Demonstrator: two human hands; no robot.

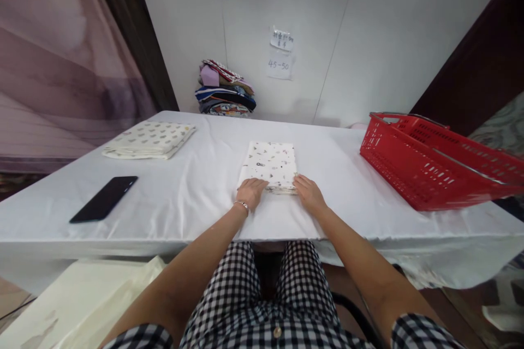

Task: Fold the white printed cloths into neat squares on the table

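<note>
Well left of the fingers lie a black phone point(103, 198) and a folded spotted cloth point(149, 139). The left hand point(250, 192) rests flat, fingers loosely spread, on the near left corner of the folded printed cloth point(270, 166); the right hand point(308, 192) presses the near right corner likewise. The cloth looks soft, light and limp, best held at those near corners. Both forearms stretch forward. A red basket point(426, 169) sits far right.

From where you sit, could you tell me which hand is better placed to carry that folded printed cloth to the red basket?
Probably the right hand: it rests on the folded cloth on the red basket side.
</note>
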